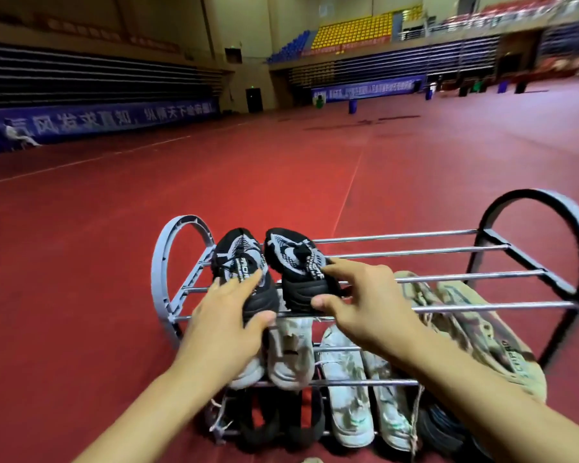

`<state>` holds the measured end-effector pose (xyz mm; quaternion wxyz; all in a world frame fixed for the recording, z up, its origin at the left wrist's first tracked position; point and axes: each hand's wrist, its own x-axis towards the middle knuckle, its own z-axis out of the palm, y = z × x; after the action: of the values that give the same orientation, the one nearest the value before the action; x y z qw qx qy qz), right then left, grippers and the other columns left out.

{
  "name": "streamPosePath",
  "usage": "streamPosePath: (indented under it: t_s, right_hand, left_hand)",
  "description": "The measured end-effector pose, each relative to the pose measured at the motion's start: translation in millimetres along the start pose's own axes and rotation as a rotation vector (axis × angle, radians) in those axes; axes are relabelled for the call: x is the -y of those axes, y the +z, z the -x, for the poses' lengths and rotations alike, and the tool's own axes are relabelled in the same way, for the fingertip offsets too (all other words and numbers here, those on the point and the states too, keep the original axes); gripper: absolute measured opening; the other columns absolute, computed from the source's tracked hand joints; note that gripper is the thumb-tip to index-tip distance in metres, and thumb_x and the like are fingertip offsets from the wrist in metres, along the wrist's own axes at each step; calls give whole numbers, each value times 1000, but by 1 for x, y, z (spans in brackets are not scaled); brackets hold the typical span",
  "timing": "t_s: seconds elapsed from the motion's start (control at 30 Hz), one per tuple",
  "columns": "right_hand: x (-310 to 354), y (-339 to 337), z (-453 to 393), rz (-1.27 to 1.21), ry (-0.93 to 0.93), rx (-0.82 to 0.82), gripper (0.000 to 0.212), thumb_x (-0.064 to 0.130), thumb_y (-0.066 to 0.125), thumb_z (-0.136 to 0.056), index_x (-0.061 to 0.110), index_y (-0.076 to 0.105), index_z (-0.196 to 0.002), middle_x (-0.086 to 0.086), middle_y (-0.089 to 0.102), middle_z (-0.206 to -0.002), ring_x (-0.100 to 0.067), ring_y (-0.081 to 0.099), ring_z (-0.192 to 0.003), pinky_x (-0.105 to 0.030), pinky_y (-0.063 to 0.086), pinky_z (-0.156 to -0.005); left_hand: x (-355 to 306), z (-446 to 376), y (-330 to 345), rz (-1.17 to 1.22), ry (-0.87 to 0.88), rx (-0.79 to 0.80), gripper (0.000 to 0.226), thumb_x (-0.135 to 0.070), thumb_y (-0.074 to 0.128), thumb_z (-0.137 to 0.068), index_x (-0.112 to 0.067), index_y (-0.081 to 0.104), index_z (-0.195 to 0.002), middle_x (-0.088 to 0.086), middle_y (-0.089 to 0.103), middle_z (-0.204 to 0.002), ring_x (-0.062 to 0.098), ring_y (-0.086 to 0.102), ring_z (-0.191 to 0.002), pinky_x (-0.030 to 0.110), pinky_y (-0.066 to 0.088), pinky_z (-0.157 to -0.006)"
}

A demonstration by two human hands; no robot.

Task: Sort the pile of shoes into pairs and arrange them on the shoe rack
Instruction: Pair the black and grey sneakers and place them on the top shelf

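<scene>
At the centre of the frame, two black-and-grey knit shoes sit side by side on the top bars of the shoe rack (415, 253), toes pointing away. The left hand (226, 324) grasps the heel of the left shoe (239, 262), fingers on top and thumb at the back. The right hand (365, 304) pinches the heel of the right shoe (291, 259) likewise. Pale sneakers (345, 379) and tan shoes (475, 329) fill the tiers below, above the red floor (81, 262).
</scene>
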<state>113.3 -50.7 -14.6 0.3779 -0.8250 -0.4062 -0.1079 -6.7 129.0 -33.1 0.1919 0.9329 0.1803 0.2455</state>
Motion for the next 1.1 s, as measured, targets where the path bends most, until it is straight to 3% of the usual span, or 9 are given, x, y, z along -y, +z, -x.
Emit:
streamPosePath:
  t_s: [0.13, 0.27, 0.4, 0.5, 0.57, 0.7, 0.83, 1.0, 1.1]
  right_hand:
    - [0, 21, -7, -35, 11, -3, 25, 28, 76, -77, 9, 69, -91, 3, 68, -86, -25, 61, -77, -37, 50, -73]
    - [3, 36, -5, 14, -6, 4, 19, 29, 71, -77, 14, 59, -78, 2, 61, -84, -29, 57, -75, -39, 45, -65]
    - [6, 38, -5, 12, 0, -22, 20, 31, 72, -78, 14, 62, -79, 1, 67, -90, -31, 62, -84, -38, 46, -68]
    - [15, 45, -3, -17, -10, -40, 21, 33, 70, -80, 15, 68, -89, -3, 70, -109, -33, 65, -96, -41, 51, -77]
    - [21, 52, -5, -14, -33, -20, 17, 31, 68, -83, 16, 60, -80, -1, 64, -96, -34, 62, -86, -39, 48, -68]
    - [20, 56, -9, 3, -46, 0, 25, 28, 66, -83, 21, 45, -72, -2, 58, -87, -33, 61, -87, -37, 43, -64]
    - [20, 57, -8, 25, -61, 16, 15, 30, 65, -85, 16, 60, -88, -3, 66, -106, -35, 62, -91, -38, 47, -69]
    - [15, 43, 1, 37, -142, 129, 43, 31, 63, -89, 19, 56, -129, -2, 61, -127, -29, 61, -114, -43, 51, -92]
    - [5, 27, 45, -59, -209, 42, 32, 22, 60, -90, 13, 60, -121, -2, 65, -118, -24, 59, -109, -38, 48, -93]
  left_hand:
    - [9, -6, -9, -27, -52, -87, 56, -20, 76, -83, -29, 59, -136, -14, 65, -118, 18, 58, -120, 29, 40, -95]
    - [14, 3, -9, -33, -66, -67, 55, -16, 73, -86, -30, 58, -136, -19, 61, -119, 25, 54, -128, 44, 44, -104]
    - [16, 3, -5, 40, -87, -155, 53, -11, 73, -84, -29, 62, -132, -20, 60, -114, 8, 58, -80, 34, 42, -80]
    - [21, 2, -4, 64, -104, -196, 51, -8, 72, -85, -27, 63, -131, -12, 61, -128, 3, 53, -117, 35, 39, -97]
    - [25, 0, -5, 47, -120, -199, 49, -12, 71, -86, -27, 63, -131, -4, 59, -140, 14, 38, -143, 44, 34, -111]
    - [32, 4, -6, 17, -108, -120, 55, -36, 51, -82, -29, 57, -136, -3, 55, -145, 22, 29, -148, 53, 33, -112]
    - [44, 4, 0, -36, -56, -123, 54, -40, 44, -87, -29, 52, -140, 3, 48, -151, 22, 24, -150, 56, 33, -110]
    - [47, 16, 12, -78, 27, -242, 53, -27, 46, -94, -14, 45, -145, 13, 35, -157, 25, 17, -152, 49, 22, -120]
    - [41, 62, 33, 81, 101, -425, 43, -12, 57, -85, -3, 59, -127, 17, 46, -138, 30, 41, -135, 42, 30, -115]
